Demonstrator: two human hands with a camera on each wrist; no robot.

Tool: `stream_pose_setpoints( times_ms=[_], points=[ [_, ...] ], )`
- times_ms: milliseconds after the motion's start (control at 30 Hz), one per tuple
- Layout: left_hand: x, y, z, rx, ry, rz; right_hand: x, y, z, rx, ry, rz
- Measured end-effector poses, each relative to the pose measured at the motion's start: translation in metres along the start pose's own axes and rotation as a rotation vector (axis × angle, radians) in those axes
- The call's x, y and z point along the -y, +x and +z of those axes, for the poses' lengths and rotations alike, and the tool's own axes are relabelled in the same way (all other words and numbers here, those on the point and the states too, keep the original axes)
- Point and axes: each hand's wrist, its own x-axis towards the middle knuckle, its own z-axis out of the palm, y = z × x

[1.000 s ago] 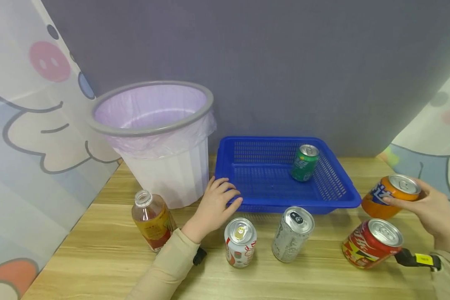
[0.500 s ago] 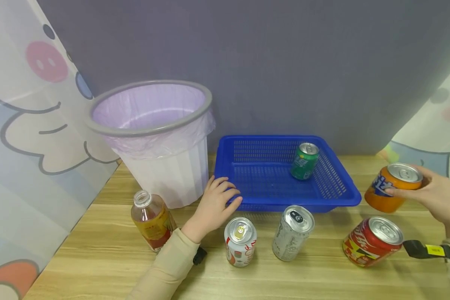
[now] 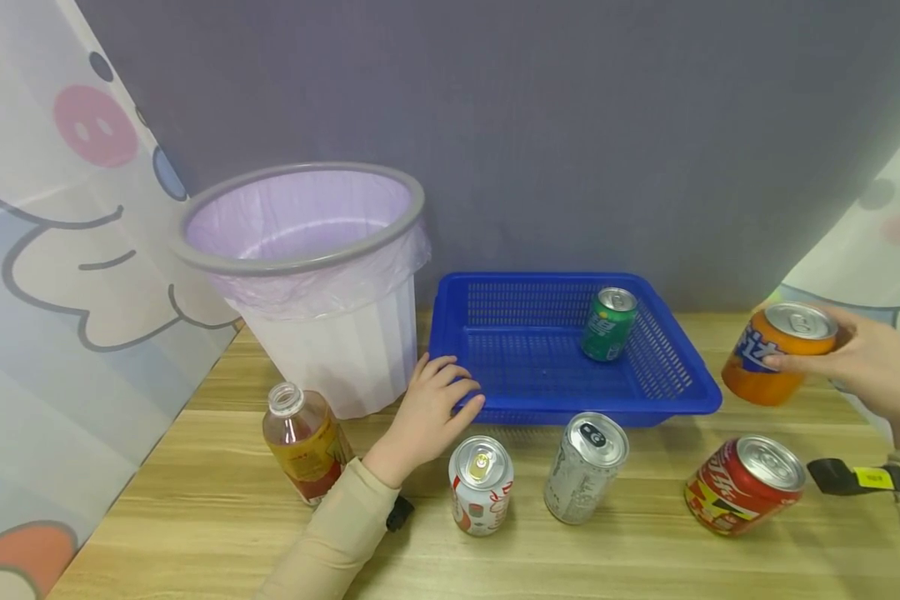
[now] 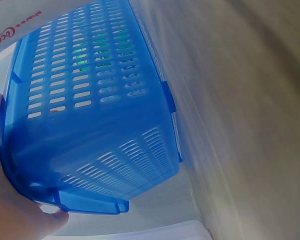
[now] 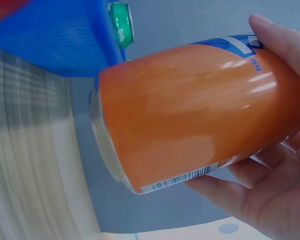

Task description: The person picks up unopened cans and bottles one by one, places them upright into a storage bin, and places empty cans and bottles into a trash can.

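Note:
My right hand (image 3: 877, 371) grips an orange soda can (image 3: 765, 379) around its side, at the right of the head view. The can hangs above the table, its silver top facing up, and its orange side fills much of the right wrist view. My left hand (image 3: 429, 412) holds the front left corner of a blue perforated plastic basket (image 3: 585, 406), fingers bent over the rim. That corner also shows against my fingers in the left wrist view. Inside the basket, toward its right side, a green soda can (image 3: 607, 329) stands upright.
A white bin (image 3: 337, 358) with a purple liner stands left of the basket. An open bottle (image 3: 307, 450) of reddish drink stands before it. A white Coca-Cola can (image 3: 480, 504), a silver can (image 3: 579, 483) and a red can (image 3: 731, 492) line the front of the wooden table.
My right hand has lifted the orange can upward from beside the red can, and it has just shifted slightly left. My left hand and the basket have stayed in place.

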Motion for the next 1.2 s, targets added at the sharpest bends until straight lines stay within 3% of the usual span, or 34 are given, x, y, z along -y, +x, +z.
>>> stream_pose_setpoints(
  times_ms=[667, 1200],
  points=[
    [0.0, 0.0, 0.001, 0.0, 0.01, 0.0, 0.056, 0.021, 0.001, 0.1, -0.011, -0.096],
    [0.001, 0.0, 0.0, 0.011, 0.002, -0.002, 0.091, 0.034, 0.019, 0.199, -0.059, -0.136]
  ],
)
